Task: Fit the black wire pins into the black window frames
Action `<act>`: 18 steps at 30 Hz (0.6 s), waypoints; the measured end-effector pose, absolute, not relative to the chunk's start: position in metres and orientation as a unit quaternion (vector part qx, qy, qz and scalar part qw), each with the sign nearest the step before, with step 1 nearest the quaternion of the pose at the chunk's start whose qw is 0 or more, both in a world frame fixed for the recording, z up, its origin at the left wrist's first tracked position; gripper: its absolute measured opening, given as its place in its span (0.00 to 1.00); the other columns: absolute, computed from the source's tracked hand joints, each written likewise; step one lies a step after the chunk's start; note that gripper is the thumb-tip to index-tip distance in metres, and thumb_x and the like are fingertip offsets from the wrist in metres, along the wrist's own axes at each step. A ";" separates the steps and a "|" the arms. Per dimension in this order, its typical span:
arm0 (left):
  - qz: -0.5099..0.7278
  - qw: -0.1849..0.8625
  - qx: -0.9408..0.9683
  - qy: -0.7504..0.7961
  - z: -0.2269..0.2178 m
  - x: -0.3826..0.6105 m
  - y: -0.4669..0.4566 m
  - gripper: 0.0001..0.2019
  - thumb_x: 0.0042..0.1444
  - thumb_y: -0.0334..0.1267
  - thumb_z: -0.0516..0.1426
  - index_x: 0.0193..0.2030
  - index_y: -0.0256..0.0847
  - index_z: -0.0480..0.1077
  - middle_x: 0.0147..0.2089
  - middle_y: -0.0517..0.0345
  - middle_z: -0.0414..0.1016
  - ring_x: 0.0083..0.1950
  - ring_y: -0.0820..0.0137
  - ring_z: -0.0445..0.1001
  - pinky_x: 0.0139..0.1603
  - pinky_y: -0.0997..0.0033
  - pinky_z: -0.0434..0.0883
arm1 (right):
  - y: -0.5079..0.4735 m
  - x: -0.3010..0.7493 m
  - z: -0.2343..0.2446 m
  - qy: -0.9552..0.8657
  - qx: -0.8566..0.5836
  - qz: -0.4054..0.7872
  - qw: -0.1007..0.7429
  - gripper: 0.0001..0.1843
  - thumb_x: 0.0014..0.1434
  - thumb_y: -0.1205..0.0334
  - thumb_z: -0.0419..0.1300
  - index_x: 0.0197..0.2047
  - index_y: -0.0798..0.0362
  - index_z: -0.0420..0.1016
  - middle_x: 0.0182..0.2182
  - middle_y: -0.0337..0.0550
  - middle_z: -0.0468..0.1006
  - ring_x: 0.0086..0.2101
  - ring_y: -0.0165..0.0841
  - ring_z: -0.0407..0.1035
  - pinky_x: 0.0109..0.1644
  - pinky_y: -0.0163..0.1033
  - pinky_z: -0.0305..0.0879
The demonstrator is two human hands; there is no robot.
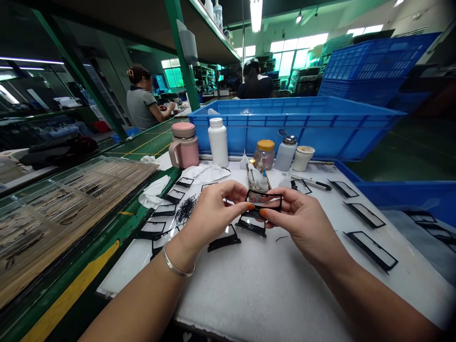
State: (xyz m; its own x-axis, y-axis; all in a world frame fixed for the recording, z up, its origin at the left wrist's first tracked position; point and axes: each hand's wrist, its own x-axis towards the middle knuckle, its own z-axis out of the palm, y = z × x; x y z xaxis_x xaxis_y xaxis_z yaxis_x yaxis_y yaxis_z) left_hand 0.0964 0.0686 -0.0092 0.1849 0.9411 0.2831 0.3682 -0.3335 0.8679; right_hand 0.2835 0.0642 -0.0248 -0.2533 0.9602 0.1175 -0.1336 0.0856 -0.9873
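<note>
Both hands hold one small black rectangular frame [264,195] with a see-through middle, raised above the white work surface. My left hand [217,206], a silver bangle at its wrist, pinches the frame's left end. At the other end, my right hand [297,211] grips it between thumb and fingers. Just below the hands lie two similar frames, one [252,227] right under the held piece and another [225,241] to its left. Left of my left hand is a pile of thin black strips [185,210], with several more frames [164,210] beside it.
More black frames [372,247] lie along the right side. Behind stand a pink mug [185,149], a white bottle [218,142], a jar [264,154], a pump bottle [285,154] and a large blue crate [299,126]. A knife [317,184] lies at right; compartment trays [71,204] are left. Two people sit farther back.
</note>
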 end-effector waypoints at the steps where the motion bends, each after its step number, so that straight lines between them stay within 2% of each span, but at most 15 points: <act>1: 0.423 0.361 0.688 0.467 -0.009 0.096 0.070 0.05 0.53 0.33 0.63 0.36 0.36 0.73 0.31 0.59 0.74 0.33 0.74 0.71 0.31 0.78 0.69 | 0.065 0.283 -0.025 -0.557 -0.369 0.564 0.485 0.16 0.53 0.64 0.70 0.43 0.56 0.73 0.35 0.45 0.79 0.30 0.33 0.73 0.32 0.33 0.71; 6: 0.434 0.418 0.658 0.452 -0.011 0.094 0.074 0.05 0.51 0.34 0.63 0.31 0.34 0.73 0.29 0.59 0.73 0.30 0.75 0.69 0.30 0.77 0.66 | 0.068 0.285 -0.028 -0.573 -0.375 0.571 0.452 0.13 0.56 0.61 0.68 0.44 0.56 0.75 0.40 0.46 0.78 0.35 0.36 0.74 0.35 0.35 0.72; 18: 0.428 0.412 0.658 0.463 -0.011 0.093 0.073 0.06 0.51 0.35 0.63 0.31 0.35 0.72 0.29 0.59 0.72 0.30 0.75 0.68 0.30 0.76 0.65 | 0.069 0.286 -0.030 -0.570 -0.388 0.567 0.450 0.09 0.57 0.62 0.66 0.40 0.56 0.75 0.37 0.44 0.78 0.33 0.34 0.74 0.37 0.36 0.73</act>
